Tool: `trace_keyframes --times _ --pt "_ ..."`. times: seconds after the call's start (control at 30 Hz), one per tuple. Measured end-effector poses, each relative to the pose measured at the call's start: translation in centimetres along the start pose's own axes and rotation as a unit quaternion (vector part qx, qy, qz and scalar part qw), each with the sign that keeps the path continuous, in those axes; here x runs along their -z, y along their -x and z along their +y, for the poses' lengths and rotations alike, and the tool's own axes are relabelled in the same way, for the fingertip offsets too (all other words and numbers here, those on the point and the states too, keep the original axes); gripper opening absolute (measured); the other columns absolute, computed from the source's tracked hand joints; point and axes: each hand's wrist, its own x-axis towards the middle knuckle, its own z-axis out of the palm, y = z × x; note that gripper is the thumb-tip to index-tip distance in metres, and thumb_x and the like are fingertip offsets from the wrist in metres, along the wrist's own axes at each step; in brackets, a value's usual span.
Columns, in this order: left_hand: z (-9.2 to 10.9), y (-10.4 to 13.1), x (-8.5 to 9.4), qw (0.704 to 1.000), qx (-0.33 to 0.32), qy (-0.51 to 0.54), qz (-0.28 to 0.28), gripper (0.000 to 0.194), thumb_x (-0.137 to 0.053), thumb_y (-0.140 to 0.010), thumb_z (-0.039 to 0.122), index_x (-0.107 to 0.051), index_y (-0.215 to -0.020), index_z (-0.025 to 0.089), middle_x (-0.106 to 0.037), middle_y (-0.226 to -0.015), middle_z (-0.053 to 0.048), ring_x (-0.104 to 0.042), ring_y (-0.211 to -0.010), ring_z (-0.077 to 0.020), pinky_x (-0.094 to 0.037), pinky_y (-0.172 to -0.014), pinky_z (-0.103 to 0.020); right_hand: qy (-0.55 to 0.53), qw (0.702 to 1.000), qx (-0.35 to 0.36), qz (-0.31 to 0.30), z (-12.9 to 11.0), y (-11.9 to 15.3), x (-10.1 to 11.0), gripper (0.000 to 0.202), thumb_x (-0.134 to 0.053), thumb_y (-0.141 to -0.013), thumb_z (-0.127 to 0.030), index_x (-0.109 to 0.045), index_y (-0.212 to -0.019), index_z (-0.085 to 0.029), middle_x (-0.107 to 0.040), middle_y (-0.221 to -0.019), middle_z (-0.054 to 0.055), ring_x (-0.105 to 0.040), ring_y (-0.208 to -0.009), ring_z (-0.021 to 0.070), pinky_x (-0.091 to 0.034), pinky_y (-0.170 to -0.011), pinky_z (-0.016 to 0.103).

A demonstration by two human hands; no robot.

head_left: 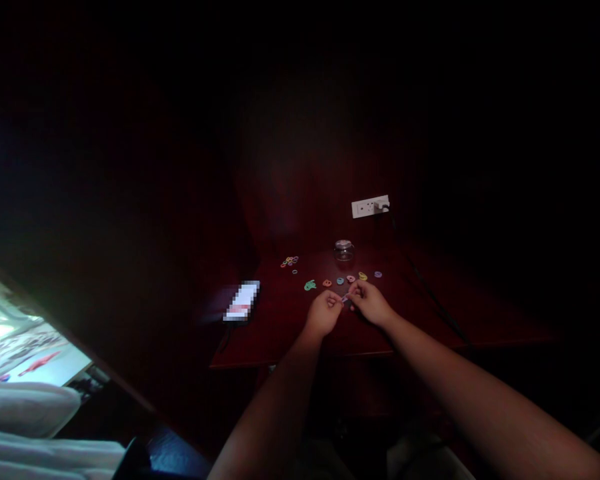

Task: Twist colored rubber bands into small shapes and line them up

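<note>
My left hand (326, 311) and my right hand (369, 301) meet above the front middle of the dark red table (280, 337). Between their closed fingertips is a small pale purple band (345, 299), pinched from both sides. Just beyond the hands lies a row of small coloured band piles: green (310, 285), orange (327, 283), blue (340, 281), pink (351, 279), yellow (363, 276) and purple (378, 274). A mixed group of loose bands (289, 261) lies farther back on the left, with a single band (295, 272) near it.
A clear jar with a lid (343, 251) stands behind the row. At the table's left edge a lit phone (241, 301) rests with a cable. A wall socket (371, 207) holds a plug, its dark cable running down the right. Pale cloth (40, 440) shows at lower left.
</note>
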Motion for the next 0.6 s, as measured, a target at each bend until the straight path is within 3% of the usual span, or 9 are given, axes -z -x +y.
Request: trace_keyframes --times 0.23,0.43,0.6 --pt "-0.10 -0.04 -0.07 1.000 0.002 0.015 0.002 0.004 -0.050 -0.066 0.013 -0.052 -0.069 0.013 -0.054 -0.060 0.001 -0.047 -0.055 -0.0068 -0.038 -0.053 -0.018 -0.002 0.999 -0.005 0.037 0.22 -0.15 0.36 0.019 -0.052 -0.066 -0.033 -0.050 -0.072 -0.015 -0.046 -0.049 -0.004 -0.044 -0.040 0.0084 -0.031 -0.039 0.020" --pt "-0.03 0.05 -0.17 0.994 -0.030 0.104 -0.023 0.013 -0.056 -0.066 0.015 -0.052 -0.078 0.013 -0.056 -0.068 -0.001 -0.051 -0.061 -0.0071 -0.041 -0.059 -0.019 -0.005 1.000 0.006 0.001 0.12 -0.03 0.26 0.024 -0.053 -0.066 -0.037 -0.054 -0.071 -0.014 -0.046 -0.047 -0.004 -0.040 -0.039 0.0077 -0.029 -0.039 0.020" --pt "0.30 0.13 -0.03 0.992 -0.017 0.121 -0.045 0.013 -0.057 -0.066 0.019 -0.054 -0.077 0.012 -0.055 -0.063 -0.001 -0.050 -0.056 -0.0064 -0.040 -0.055 -0.018 -0.034 0.999 0.006 0.010 0.49 -0.21 0.16 0.024 -0.058 -0.062 -0.036 -0.051 -0.071 -0.015 -0.048 -0.052 -0.004 -0.041 -0.041 0.0072 -0.031 -0.040 0.020"
